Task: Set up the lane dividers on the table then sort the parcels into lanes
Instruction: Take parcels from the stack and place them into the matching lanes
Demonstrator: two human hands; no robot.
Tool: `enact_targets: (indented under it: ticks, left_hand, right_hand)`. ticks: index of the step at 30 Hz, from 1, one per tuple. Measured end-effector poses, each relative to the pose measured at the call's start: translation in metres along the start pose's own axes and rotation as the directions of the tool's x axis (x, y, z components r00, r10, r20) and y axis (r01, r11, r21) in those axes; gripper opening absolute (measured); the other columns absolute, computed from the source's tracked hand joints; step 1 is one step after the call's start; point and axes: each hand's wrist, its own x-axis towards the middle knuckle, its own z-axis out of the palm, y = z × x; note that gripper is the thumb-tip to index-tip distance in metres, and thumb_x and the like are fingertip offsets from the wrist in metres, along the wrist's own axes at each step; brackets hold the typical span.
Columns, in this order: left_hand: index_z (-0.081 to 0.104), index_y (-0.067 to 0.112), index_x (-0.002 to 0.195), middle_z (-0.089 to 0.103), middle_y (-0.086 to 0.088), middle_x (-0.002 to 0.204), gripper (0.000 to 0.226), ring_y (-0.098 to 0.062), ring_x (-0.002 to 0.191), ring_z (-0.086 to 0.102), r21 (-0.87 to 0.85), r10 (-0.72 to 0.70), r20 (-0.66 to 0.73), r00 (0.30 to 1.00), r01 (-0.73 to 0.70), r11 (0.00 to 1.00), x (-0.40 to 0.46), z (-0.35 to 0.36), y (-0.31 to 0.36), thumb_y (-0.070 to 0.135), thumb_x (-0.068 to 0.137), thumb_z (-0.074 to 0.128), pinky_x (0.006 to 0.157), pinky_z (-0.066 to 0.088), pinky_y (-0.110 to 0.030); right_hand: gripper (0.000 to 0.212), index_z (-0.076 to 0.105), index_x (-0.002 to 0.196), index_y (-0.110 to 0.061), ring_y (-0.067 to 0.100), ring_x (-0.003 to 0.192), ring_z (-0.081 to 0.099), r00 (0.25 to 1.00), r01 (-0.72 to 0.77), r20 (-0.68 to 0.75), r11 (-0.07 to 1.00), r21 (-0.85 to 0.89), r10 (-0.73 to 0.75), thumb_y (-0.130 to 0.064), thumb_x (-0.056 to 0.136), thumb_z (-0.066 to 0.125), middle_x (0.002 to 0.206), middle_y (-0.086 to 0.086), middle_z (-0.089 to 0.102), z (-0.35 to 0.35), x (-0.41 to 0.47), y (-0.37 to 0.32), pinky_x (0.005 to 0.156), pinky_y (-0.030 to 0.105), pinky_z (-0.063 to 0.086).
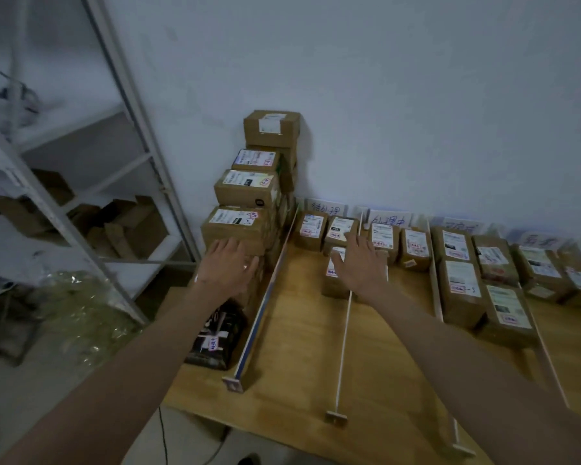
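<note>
Both hands reach out with fingers spread and grasp nothing: the left hand (227, 266) is at the front of the stacked brown parcels (240, 226) left of the first lane divider (265, 297), and the right hand (361, 266) hovers over a small parcel (332, 280) in the first lane, beside the thin white divider (344, 330). On the wooden table (299, 364), more labelled parcels (460, 280) lie in the lanes to the right, with handwritten signs (386, 219) along the wall. A dark wrapped packet (215, 337) sits at the stack's near end.
</note>
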Motion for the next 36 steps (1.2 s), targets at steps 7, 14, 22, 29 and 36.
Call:
enact_targets:
  ticks: [7,14,22,29,36]
  left_hand:
    - [0.047,0.014,0.134,0.054,-0.008,0.136,0.051,-0.027,0.128,0.048,0.036,-0.056,0.019,0.998,0.055,0.998,0.012,0.006,-0.069,0.049,0.099,0.035,0.114,0.031,-0.044]
    - [0.044,0.015,0.14,0.051,-0.008,0.14,0.054,-0.025,0.131,0.046,0.033,-0.037,0.02,0.999,0.037,0.999,0.057,0.017,-0.141,0.05,0.101,0.032,0.115,0.03,-0.043]
    - [0.036,0.015,0.148,0.04,-0.008,0.151,0.06,-0.026,0.139,0.037,0.053,0.008,0.13,0.991,-0.015,0.998,0.114,0.035,-0.194,0.052,0.101,0.029,0.118,0.026,-0.044]
    - [0.038,0.014,0.147,0.044,-0.009,0.148,0.061,-0.027,0.133,0.044,-0.062,-0.018,0.172,0.985,0.03,0.998,0.153,0.058,-0.204,0.053,0.102,0.027,0.111,0.036,-0.044]
    - [0.04,0.014,0.143,0.048,-0.009,0.142,0.057,-0.026,0.128,0.048,-0.215,-0.098,0.249,0.964,0.154,0.964,0.187,0.081,-0.195,0.053,0.101,0.031,0.102,0.043,-0.044]
  right_hand:
    - [0.049,0.043,0.139,-0.011,0.031,0.133,0.04,0.999,0.045,0.024,0.999,-0.001,-0.045,-0.042,0.101,0.039,0.141,0.012,0.047,0.031,0.03,-0.054,0.109,0.045,0.033]
    - [0.05,0.044,0.139,-0.011,0.031,0.131,0.045,0.999,0.002,0.043,1.0,0.004,-0.003,-0.043,0.101,0.038,0.14,0.012,0.05,0.07,0.071,-0.117,0.11,0.046,0.036]
    - [0.052,0.039,0.142,-0.011,0.029,0.132,0.044,0.989,-0.137,0.058,0.989,0.048,0.134,-0.043,0.101,0.04,0.14,0.011,0.048,0.107,0.106,-0.168,0.109,0.047,0.038]
    - [0.054,0.037,0.142,-0.01,0.03,0.129,0.048,0.962,-0.253,0.124,0.964,0.078,0.242,-0.045,0.101,0.04,0.141,0.011,0.047,0.128,0.137,-0.183,0.105,0.048,0.043]
    - [0.045,0.046,0.125,-0.011,0.029,0.108,0.059,0.92,-0.362,0.23,0.914,0.185,0.317,-0.047,0.101,0.035,0.121,0.012,0.058,0.143,0.18,-0.181,0.092,0.05,0.051]
